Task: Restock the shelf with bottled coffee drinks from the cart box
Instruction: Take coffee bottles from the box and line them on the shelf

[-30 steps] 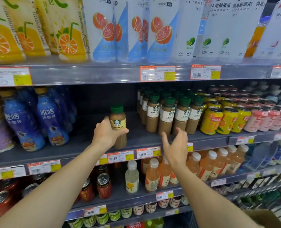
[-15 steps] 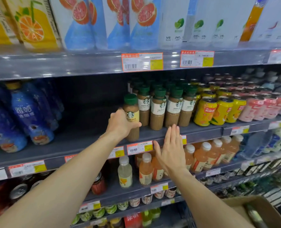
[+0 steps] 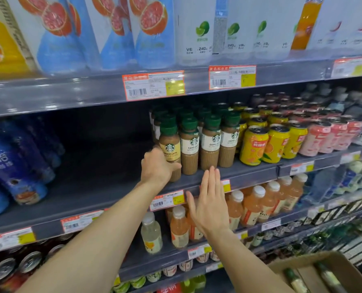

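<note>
My left hand (image 3: 157, 166) grips a green-capped cheese latte coffee bottle (image 3: 169, 144) by its lower half, upright on the middle shelf (image 3: 103, 195), right against the row of caffe latte bottles (image 3: 209, 142). My right hand (image 3: 209, 204) hovers flat with straight fingers in front of the shelf edge, below that row, holding nothing. The cardboard cart box (image 3: 343, 269) shows at the bottom right with two coffee bottles (image 3: 326, 278) lying in it.
Left of the held bottle the middle shelf is dark and bare up to the blue bottles (image 3: 17, 166). Yellow cans (image 3: 269, 140) and pink cans (image 3: 328, 136) stand to the right. Large cartons fill the top shelf; juice bottles (image 3: 252, 206) line the shelf below.
My left hand has slid the cheese latte bottle rightward until it stands against the caffe latte row. My right hand's fingers have straightened and it stays in front of the shelf edge.
</note>
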### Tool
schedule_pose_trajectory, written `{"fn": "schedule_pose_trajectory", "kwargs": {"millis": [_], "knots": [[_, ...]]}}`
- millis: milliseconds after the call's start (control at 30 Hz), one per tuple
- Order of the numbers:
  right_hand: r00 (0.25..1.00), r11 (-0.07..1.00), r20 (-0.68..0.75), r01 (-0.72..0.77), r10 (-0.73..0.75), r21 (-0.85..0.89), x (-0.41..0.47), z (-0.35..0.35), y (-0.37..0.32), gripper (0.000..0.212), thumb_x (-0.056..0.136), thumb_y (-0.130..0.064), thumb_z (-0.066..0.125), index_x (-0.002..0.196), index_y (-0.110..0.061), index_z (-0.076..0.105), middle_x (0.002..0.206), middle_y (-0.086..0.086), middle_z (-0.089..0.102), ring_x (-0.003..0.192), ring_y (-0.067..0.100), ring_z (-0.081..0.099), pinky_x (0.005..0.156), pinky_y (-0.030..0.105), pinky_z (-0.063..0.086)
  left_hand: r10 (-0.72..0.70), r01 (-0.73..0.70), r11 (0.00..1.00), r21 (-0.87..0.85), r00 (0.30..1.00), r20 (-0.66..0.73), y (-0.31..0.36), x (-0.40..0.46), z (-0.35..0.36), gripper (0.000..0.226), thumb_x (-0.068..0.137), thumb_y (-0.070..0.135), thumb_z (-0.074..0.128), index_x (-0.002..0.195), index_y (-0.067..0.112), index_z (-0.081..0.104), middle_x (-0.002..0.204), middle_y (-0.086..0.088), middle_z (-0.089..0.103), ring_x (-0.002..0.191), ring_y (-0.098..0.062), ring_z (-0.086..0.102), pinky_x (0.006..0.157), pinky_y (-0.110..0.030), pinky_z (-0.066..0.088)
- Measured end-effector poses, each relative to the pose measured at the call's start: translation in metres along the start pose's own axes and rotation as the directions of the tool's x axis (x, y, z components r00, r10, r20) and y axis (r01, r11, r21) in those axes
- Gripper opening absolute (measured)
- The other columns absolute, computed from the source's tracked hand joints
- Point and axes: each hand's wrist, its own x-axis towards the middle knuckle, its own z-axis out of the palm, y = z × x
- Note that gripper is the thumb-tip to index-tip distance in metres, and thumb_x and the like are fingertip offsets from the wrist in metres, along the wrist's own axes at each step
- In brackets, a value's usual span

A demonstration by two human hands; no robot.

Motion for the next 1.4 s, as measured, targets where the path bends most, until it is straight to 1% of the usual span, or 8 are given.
{"fn": "schedule_pose_trajectory", "kwargs": {"millis": [167, 433, 867, 967, 1033, 1167, 1267, 1400], "knots": [[1.000, 1.000, 0.000, 0.000, 0.000, 0.021, 0.000, 0.000, 0.001, 0.080, 0.098, -0.055, 0.029, 0.154, 0.000, 0.012, 0.162, 0.017, 0.007, 0.151, 0.026, 0.001, 0.120, 0.045, 0.022, -0.032, 0.032, 0.999, 0.007, 0.999, 0.020, -0.001, 0.001, 0.011, 0.052, 0.070, 0.034, 0.085, 0.109, 0.010, 0.061, 0.110, -0.007, 0.066, 0.106, -0.026, 0.061, 0.086, -0.036, 0.053], [1.000, 1.000, -0.004, 0.000, 0.000, 0.031, -0.001, 0.000, 0.000, 0.079, 0.099, -0.055, 0.028, 0.154, 0.000, 0.013, 0.162, 0.017, 0.008, 0.151, 0.028, 0.003, 0.120, 0.046, 0.022, -0.072, 0.071, 0.997, 0.028, 0.997, 0.041, -0.003, 0.004, 0.015, 0.053, 0.072, 0.032, 0.083, 0.113, 0.009, 0.060, 0.112, -0.009, 0.064, 0.106, -0.025, 0.060, 0.076, -0.027, 0.044], [1.000, 0.999, 0.002, 0.026, -0.026, 0.048, 0.001, 0.002, 0.002, 0.078, 0.099, -0.053, 0.030, 0.153, 0.002, 0.013, 0.161, 0.020, 0.008, 0.151, 0.030, 0.003, 0.120, 0.047, 0.019, -0.128, 0.125, 0.986, 0.111, 0.992, 0.015, 0.000, 0.002, 0.027, 0.054, 0.074, 0.036, 0.081, 0.114, 0.007, 0.059, 0.115, -0.011, 0.063, 0.110, -0.028, 0.058, 0.078, -0.028, 0.041], [0.999, 0.998, 0.002, 0.039, -0.040, 0.058, 0.001, 0.002, 0.003, 0.078, 0.099, -0.052, 0.031, 0.153, 0.003, 0.015, 0.161, 0.021, 0.009, 0.150, 0.032, 0.006, 0.121, 0.046, 0.017, -0.135, 0.139, 0.963, 0.230, 0.990, -0.034, -0.007, -0.014, 0.035, 0.065, 0.078, 0.050, 0.073, 0.120, 0.005, 0.053, 0.122, -0.014, 0.057, 0.114, -0.032, 0.055, 0.083, -0.036, 0.044], [0.999, 0.995, 0.000, 0.045, -0.046, 0.084, 0.000, 0.001, 0.003, 0.078, 0.099, -0.050, 0.034, 0.152, 0.003, 0.015, 0.161, 0.022, 0.010, 0.150, 0.033, 0.007, 0.120, 0.047, 0.017, -0.079, 0.092, 0.918, 0.385, 0.996, -0.050, -0.015, -0.028, 0.039, 0.068, 0.088, 0.054, 0.059, 0.132, 0.004, 0.045, 0.133, -0.016, 0.050, 0.122, -0.033, 0.049, 0.095, -0.041, 0.043], [0.994, 0.987, 0.031, 0.103, -0.108, 0.126, -0.001, -0.007, 0.009, 0.077, 0.099, -0.048, 0.036, 0.152, 0.005, 0.014, 0.160, 0.024, 0.010, 0.150, 0.035, 0.007, 0.120, 0.047, 0.017, 0.033, -0.012, 0.809, 0.587, 0.999, -0.025, -0.027, -0.062, 0.036, 0.070, 0.099, 0.051, 0.034, 0.149, 0.003, 0.024, 0.157, -0.016, 0.024, 0.144, -0.028, 0.023, 0.117, -0.044, 0.019], [0.978, 0.976, 0.102, 0.169, -0.183, 0.137, -0.010, -0.017, 0.021, 0.075, 0.100, -0.045, 0.033, 0.152, 0.005, 0.012, 0.160, 0.024, 0.007, 0.150, 0.034, 0.005, 0.121, 0.046, 0.015, 0.006, -0.032, 0.746, 0.665, 0.999, 0.042, -0.031, -0.100, 0.036, 0.071, 0.100, 0.050, 0.029, 0.151, 0.002, 0.017, 0.160, -0.016, 0.014, 0.147, -0.027, 0.014, 0.119, -0.046, 0.015], [0.948, 0.970, 0.281, 0.083, -0.147, 0.227, -0.065, -0.033, 0.046, 0.076, 0.101, -0.049, 0.027, 0.152, 0.004, 0.009, 0.161, 0.022, 0.005, 0.150, 0.032, 0.003, 0.121, 0.045, 0.014, -0.076, 0.030, 0.765, 0.643, 0.996, 0.044, -0.030, -0.170, 0.043, 0.069, 0.098, 0.051, 0.033, 0.148, 0.005, 0.025, 0.157, -0.014, 0.022, 0.144, -0.028, 0.022, 0.114, -0.049, 0.025]]}}
